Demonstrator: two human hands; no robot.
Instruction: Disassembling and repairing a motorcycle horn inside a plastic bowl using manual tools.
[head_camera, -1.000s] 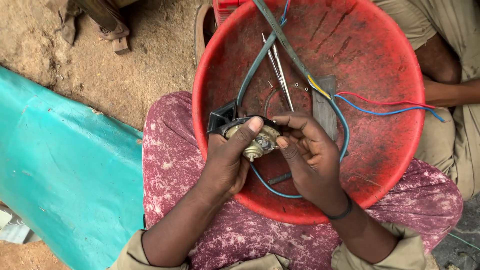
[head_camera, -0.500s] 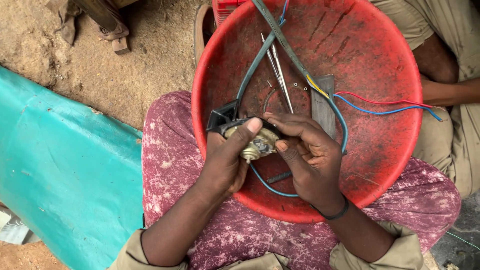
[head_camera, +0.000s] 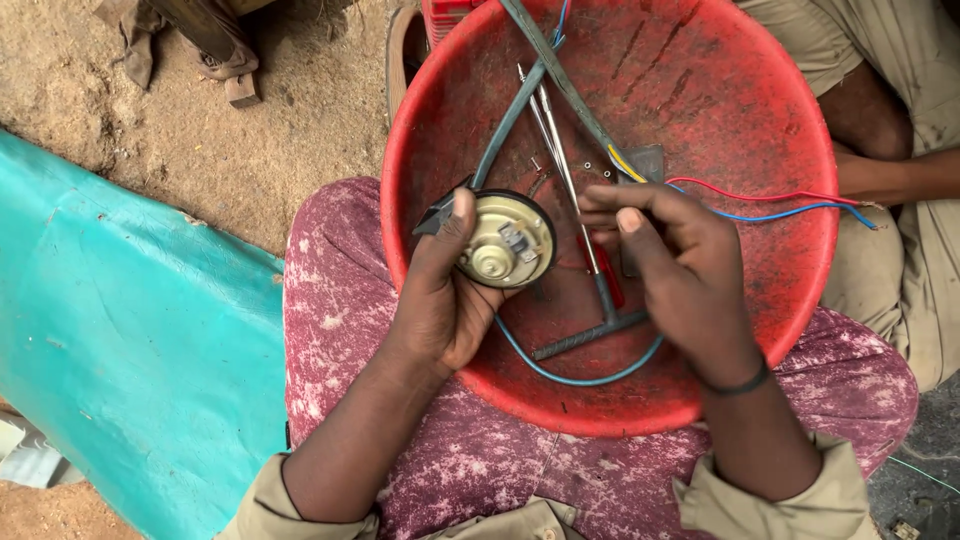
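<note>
My left hand (head_camera: 440, 295) grips a round cream-and-black metal disc part (head_camera: 505, 240) by its edge, thumb on the rim, face turned up. It hovers over a red plastic basin (head_camera: 790, 300) resting on my lap. My right hand (head_camera: 685, 270) is a little to the right of the disc and not touching it. Its fingertips are drawn together, pointing left; whether they pinch something small is unclear. Under that hand lie thin metal rods (head_camera: 555, 140) and a red-handled tool (head_camera: 612, 288).
In the basin lie teal-handled pliers (head_camera: 510, 120), a dark ribbed bar (head_camera: 585, 338), a blue wire (head_camera: 580, 378) and red and blue wires (head_camera: 770, 198) running over the right rim. Another person's arm (head_camera: 900, 165) is at the right. A teal tarp (head_camera: 120, 330) covers the sandy ground on the left.
My right hand has come off the disc and moved right. The left hand has turned the disc so its face shows. The camera view sits closer over the basin.
</note>
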